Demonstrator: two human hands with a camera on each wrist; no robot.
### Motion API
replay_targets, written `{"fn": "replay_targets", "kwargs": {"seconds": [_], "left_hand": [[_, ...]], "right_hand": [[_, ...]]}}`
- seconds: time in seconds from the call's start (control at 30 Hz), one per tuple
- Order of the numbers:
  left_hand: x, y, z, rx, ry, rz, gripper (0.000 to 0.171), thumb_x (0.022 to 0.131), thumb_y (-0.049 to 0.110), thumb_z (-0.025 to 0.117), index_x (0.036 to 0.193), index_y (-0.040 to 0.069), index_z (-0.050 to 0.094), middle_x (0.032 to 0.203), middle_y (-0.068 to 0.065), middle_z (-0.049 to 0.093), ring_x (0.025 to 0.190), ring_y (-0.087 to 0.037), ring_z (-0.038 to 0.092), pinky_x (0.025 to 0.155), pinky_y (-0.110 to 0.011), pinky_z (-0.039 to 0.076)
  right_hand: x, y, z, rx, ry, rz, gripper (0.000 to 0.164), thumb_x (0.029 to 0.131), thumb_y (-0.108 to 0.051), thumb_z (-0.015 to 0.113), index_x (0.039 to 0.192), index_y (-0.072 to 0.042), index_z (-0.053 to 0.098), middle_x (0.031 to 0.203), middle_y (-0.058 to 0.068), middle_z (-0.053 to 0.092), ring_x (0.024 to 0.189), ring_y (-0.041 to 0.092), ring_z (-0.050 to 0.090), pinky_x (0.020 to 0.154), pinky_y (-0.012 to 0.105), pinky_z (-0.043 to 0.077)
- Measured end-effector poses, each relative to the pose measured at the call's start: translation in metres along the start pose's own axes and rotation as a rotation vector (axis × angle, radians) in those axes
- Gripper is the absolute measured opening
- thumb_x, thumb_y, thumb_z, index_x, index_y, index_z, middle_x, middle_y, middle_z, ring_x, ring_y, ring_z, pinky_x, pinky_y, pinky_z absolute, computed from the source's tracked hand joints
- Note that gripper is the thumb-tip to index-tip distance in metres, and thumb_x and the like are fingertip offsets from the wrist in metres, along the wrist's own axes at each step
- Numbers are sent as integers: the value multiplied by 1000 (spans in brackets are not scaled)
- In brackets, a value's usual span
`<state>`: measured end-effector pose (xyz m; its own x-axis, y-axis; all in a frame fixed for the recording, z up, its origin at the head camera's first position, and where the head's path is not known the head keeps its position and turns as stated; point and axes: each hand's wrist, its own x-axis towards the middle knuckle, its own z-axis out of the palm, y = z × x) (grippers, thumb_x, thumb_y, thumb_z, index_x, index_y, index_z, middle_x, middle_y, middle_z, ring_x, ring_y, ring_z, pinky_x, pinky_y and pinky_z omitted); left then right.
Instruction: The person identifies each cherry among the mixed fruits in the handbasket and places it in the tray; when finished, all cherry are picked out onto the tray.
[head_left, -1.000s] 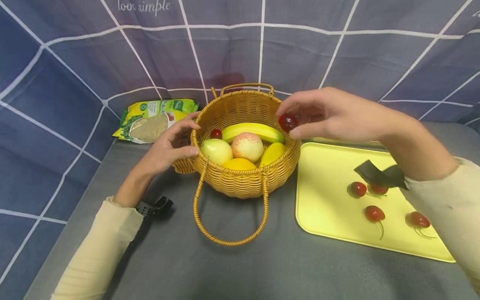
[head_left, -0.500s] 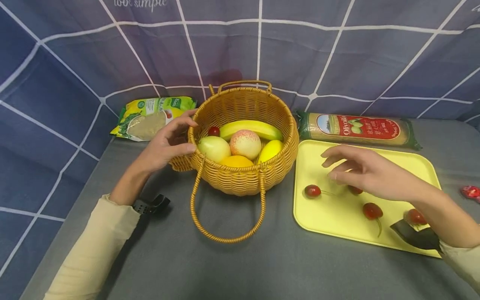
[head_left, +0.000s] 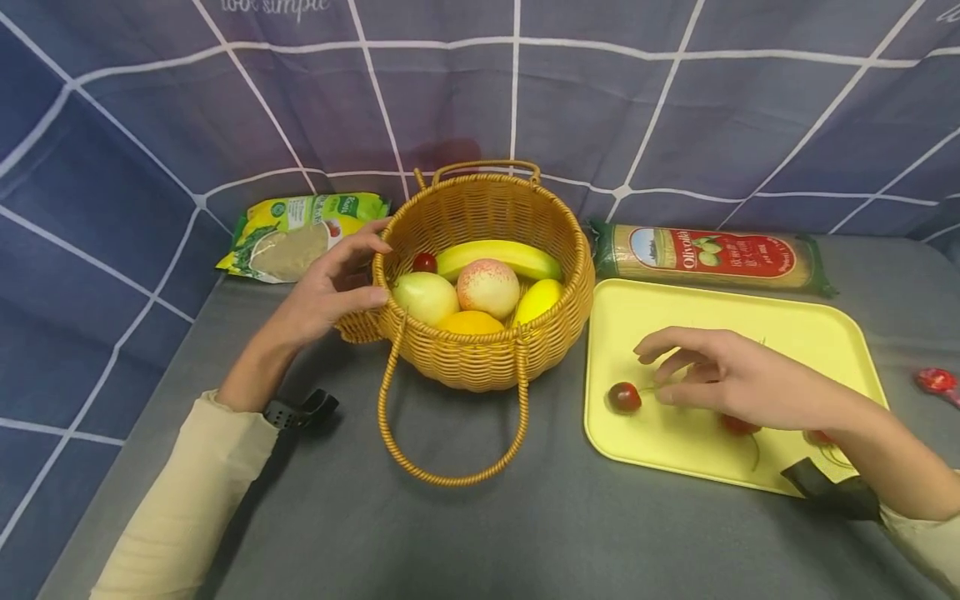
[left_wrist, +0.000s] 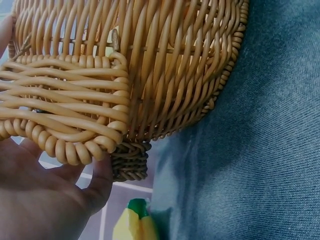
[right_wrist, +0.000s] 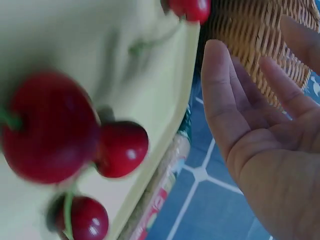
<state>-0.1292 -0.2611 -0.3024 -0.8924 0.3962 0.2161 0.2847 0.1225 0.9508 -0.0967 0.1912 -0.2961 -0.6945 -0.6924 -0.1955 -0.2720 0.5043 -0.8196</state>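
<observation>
A brown wicker basket holds a banana, a peach, a pale green fruit, an orange fruit, a yellow fruit and a dark red cherry. My left hand grips its left side, thumb and fingers at the rim around a woven projection. Over the yellow tray, my right hand hovers with loosely bent fingers, holding nothing. A cherry lies just left of its fingertips. Other cherries lie on the tray, partly hidden by the hand in the head view.
Behind the tray lies a pack of spaghetti. A yellow-green bag lies behind my left hand. The basket's handle hangs down onto the grey tabletop. A red object sits at the right edge.
My right hand, which held a cherry at the basket's rim, has moved right over the tray without it. A cherry now shows at the tray's left, shifted slightly nearer since half a second ago.
</observation>
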Motion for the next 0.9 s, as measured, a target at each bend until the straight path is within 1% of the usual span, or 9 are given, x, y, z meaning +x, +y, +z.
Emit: {"fn": "replay_targets", "kwargs": {"seconds": [0.1,0.2,0.27,0.43,0.57,0.73,0.83,0.9], "left_hand": [[1,0,1,-3,-3,3,39,82,-5,60,117,9,50,147,-5,24,129,-35,27,99,-45,28],[1,0,1,-10,-1,3,39,81,-6,59,117,8,50,148,-5,23,130,-34,26,100,-46,26],[1,0,1,-11,2,-1,39,81,-6,59,117,8,50,148,-5,23,131,-33,25,101,-46,25],[1,0,1,-10,5,-10,40,81,-6,60,116,11,51,148,-5,23,131,-32,26,101,-46,25],[1,0,1,-20,12,-7,39,81,-6,60,116,11,51,148,-6,23,131,-31,25,102,-46,24],[1,0,1,-21,17,-9,39,81,-6,61,115,11,52,148,-5,23,131,-31,26,102,-46,24],[1,0,2,-24,14,-3,39,81,-6,61,115,10,52,148,-5,23,131,-31,26,102,-46,24],[2,0,2,-29,11,3,39,81,-6,61,116,10,51,148,-6,23,131,-32,25,102,-46,24]], "right_hand": [[1,4,10,4,-47,-39,38,86,-25,64,121,-17,52,112,0,60,95,16,61,76,30,48],[4,9,19,-12,-71,-124,39,86,-23,64,122,-15,52,113,-2,60,91,14,61,75,29,49],[6,12,23,-12,-80,-164,39,85,-21,65,122,-14,54,113,-2,59,88,14,61,74,29,49],[9,18,31,-60,-87,-187,32,84,-17,68,115,-19,59,107,-7,60,85,11,58,72,28,48],[9,21,33,-134,-73,-210,29,82,-15,69,108,-22,62,99,-10,61,83,9,56,70,26,46],[4,25,26,-214,-20,-238,28,80,-11,71,103,-23,61,91,-13,60,74,6,54,66,23,44],[-3,29,21,-241,17,-224,29,79,-9,71,103,-22,61,88,-12,59,72,6,53,65,22,43],[-7,32,19,-250,30,-198,30,78,-10,72,104,-21,60,87,-12,58,72,6,53,66,22,43]]}}
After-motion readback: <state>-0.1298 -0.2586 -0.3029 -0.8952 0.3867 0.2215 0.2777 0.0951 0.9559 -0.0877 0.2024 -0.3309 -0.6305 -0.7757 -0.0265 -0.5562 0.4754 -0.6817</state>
